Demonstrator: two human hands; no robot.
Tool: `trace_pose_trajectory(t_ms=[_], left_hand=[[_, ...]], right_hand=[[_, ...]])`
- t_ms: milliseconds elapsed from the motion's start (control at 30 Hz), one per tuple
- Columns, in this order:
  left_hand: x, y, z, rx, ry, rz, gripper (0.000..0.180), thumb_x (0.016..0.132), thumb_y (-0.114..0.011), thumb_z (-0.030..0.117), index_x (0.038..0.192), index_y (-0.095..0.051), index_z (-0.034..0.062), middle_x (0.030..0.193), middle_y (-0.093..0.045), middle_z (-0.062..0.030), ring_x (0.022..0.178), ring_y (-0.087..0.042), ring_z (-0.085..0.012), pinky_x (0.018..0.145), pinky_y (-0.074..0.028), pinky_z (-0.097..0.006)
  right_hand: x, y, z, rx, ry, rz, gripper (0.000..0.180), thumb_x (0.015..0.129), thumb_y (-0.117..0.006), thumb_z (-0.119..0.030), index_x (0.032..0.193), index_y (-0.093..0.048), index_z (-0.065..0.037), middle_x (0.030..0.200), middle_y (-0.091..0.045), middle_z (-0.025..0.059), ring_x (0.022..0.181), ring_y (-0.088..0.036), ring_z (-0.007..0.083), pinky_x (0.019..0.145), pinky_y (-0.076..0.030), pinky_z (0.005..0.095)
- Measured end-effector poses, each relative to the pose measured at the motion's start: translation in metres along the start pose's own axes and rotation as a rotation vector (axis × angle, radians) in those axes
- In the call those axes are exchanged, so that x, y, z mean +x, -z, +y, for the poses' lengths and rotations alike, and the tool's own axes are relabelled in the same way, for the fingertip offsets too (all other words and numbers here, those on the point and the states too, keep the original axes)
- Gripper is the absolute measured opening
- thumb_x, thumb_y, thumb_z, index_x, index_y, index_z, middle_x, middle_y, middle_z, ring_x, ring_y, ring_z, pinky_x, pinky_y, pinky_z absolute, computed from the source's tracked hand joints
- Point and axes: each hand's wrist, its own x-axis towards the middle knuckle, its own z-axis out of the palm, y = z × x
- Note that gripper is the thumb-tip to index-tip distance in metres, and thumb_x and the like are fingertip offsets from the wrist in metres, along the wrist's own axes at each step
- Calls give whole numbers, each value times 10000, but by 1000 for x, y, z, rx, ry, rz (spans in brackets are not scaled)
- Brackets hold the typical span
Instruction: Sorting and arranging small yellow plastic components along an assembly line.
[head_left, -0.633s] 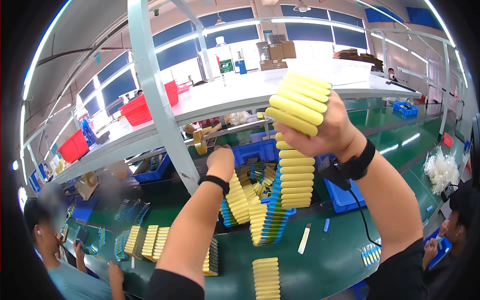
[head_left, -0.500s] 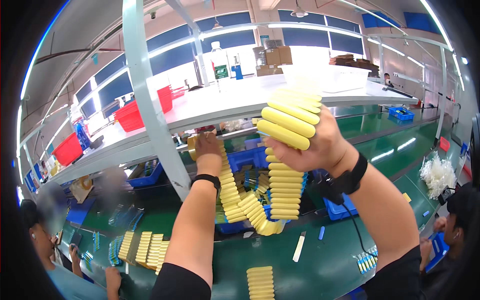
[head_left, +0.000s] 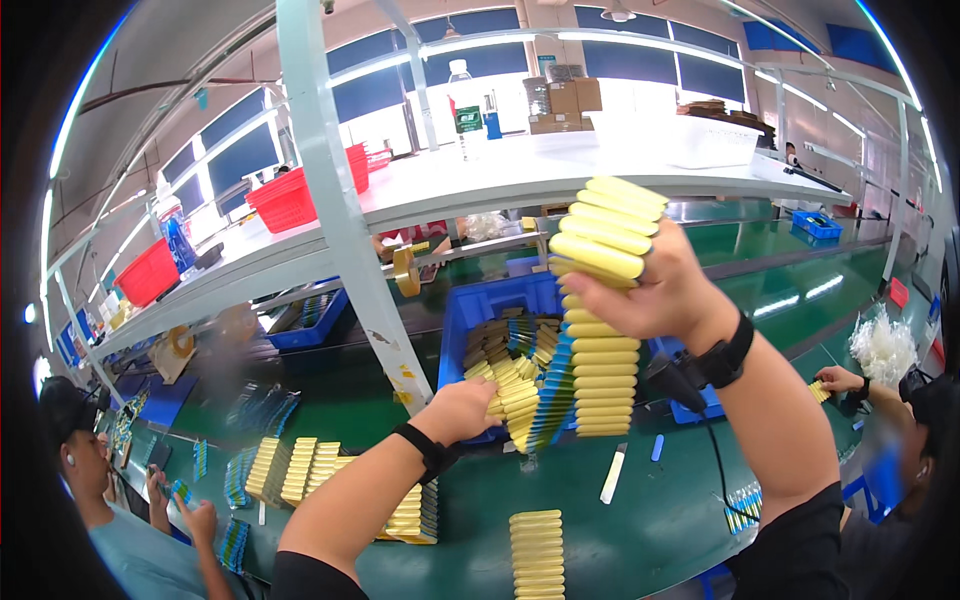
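- The left hand (head_left: 468, 408) is bare, with no glove and no ring that can be made out.
- A narrow black wristband (head_left: 428, 448) circles the left wrist, snug against it.
- The left forearm is uncovered down to a short black sleeve (head_left: 312, 582) at the lower edge of the view.
- The right hand (head_left: 655, 290) is bare as well.
- A wider black strap with a flat black block (head_left: 728, 352) sits on the right wrist, like a watch or tracker; its face cannot be made out.
- The right forearm is bare as far as a short black sleeve (head_left: 800, 545) over the upper arm.
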Motion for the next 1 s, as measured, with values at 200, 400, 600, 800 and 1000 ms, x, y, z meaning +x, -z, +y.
trace_pose_trajectory(t_ms=[200, 400, 600, 800, 1000], left_hand=[[3, 7, -25, 102, 171, -49, 187, 864, -722, 175, 955, -736, 12, 1006, -737, -223, 977, -711, -399, 842, -575, -483], [45, 41, -13, 420, 275, -10, 166, 849, -684, 136, 950, -799, 73, 1009, -777, -165, 966, -755, -357, 797, -590, -496], [86, 51, -73, 480, 526, 217, 287, 877, -679, 142, 1142, -741, 51, 1243, -668, -221, 1093, -682, -378, 980, -525, -500], [51, 76, 16, -77, 171, 189, 280, 900, -692, 171, 1131, -692, 12, 917, -706, -214, 929, -709, -378, 853, -566, -409], [-98, 77, 100, -1171, -7, 255, 491, 1116, -470, 311, 1498, -394, 13, 1044, -714, -134, 1016, -670, -199, 934, -506, -376]], right_hand=[[11, 75, 4, -53, -196, 54, 192, 880, -767, -71, 1042, -759, 30, 915, -775, 108, 791, -744, 186, 717, -589, 313], [12, 95, -4, 31, -346, 124, 219, 930, -739, -71, 1098, -730, 70, 945, -778, 105, 810, -734, 133, 712, -604, 286], [19, 51, -40, 609, -711, -45, 220, 937, -751, -98, 1110, -730, 37, 949, -770, 78, 835, -729, 120, 731, -604, 286], [17, 19, -53, 978, -991, -29, 292, 949, -766, -162, 1160, -707, 31, 1045, -757, 91, 946, -733, 150, 831, -603, 310], [4, -35, -63, 1339, -1330, -26, 303, 1008, -702, -273, 1146, -699, -4, 1023, -738, 76, 901, -725, 163, 791, -605, 337]])
